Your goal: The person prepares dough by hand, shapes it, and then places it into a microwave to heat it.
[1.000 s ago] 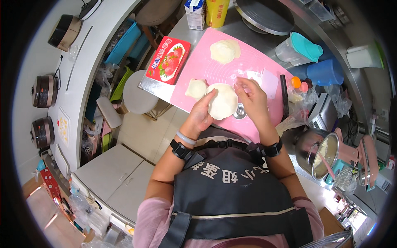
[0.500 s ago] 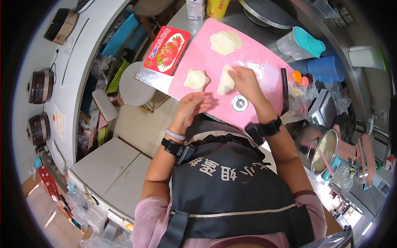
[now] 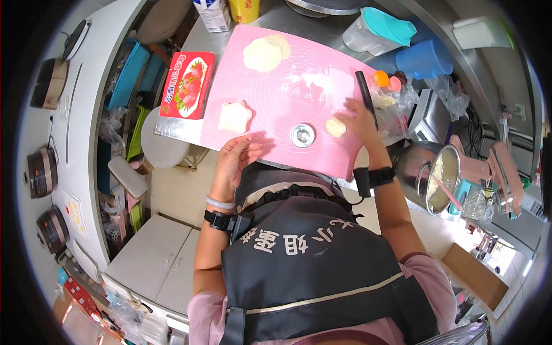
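Desk [image 3: 183, 127]: steel, bearing one pink mat [image 3: 273, 156].

Left hand [image 3: 237, 154], yours: at the mat's near edge, toward its left corner; grip slack, fingers loosely curled and parted.

Right hand [image 3: 361, 122], yours: over the mat's right edge, fingertips at the small dough lump [image 3: 334, 128]; whether your grip closes on it cannot be told.

Small dough lump: pale, on the mat near its right edge, just beside your fingers.

Star-shaped dough [image 3: 235, 118]: one, by the mat's near left corner, just beyond your left hand.

Round dough [image 3: 262, 54]: pale, near the mat's far left corner.

Metal cup [image 3: 303, 135]: small, round, toward the mat's near edge, between your hands.

Black rod [image 3: 364, 89]: along the mat's right edge.

Red box [image 3: 188, 86]: at the desk's left edge, beside the mat.
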Demonstrator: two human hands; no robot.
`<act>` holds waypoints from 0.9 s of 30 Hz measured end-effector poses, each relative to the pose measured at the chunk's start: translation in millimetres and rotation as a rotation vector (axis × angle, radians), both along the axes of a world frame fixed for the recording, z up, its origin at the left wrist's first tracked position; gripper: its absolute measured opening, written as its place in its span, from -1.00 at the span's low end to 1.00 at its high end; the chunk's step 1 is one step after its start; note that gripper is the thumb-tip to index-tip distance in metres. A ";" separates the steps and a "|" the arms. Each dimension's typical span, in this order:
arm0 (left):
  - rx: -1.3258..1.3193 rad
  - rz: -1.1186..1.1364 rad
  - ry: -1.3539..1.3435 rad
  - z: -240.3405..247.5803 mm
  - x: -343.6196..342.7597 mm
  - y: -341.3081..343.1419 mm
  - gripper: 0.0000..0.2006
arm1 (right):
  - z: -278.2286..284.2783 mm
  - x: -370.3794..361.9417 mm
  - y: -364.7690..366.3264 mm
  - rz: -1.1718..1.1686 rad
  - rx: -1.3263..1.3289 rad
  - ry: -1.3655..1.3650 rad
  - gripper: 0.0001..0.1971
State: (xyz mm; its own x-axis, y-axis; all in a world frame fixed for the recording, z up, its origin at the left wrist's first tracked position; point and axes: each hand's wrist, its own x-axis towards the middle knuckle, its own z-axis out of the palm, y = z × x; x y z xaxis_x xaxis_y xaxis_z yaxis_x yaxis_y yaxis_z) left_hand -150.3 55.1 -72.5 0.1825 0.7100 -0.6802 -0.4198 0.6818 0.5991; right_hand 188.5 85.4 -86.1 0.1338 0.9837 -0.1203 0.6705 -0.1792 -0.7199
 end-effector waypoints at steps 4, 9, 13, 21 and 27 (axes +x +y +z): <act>0.016 -0.096 0.005 4.2 14.5 7.3 -0.82 | -13.6 -10.3 -27.1 0.117 0.190 -0.244 -0.33; 0.069 -0.219 0.045 11.8 33.0 20.0 -0.81 | -33.6 -10.5 -29.9 0.146 0.094 -0.249 -0.32; 0.149 -0.309 0.083 25.2 53.9 29.5 -0.75 | -27.5 -8.1 -30.6 -0.107 -0.047 0.293 -0.38; -0.203 -0.144 -0.633 75.2 121.5 42.6 -0.57 | 121.5 -77.6 -26.7 0.248 0.223 0.373 -0.43; -0.100 -0.181 -0.874 87.0 107.3 40.7 -0.56 | 146.4 -76.6 -33.1 0.327 0.446 0.063 -0.37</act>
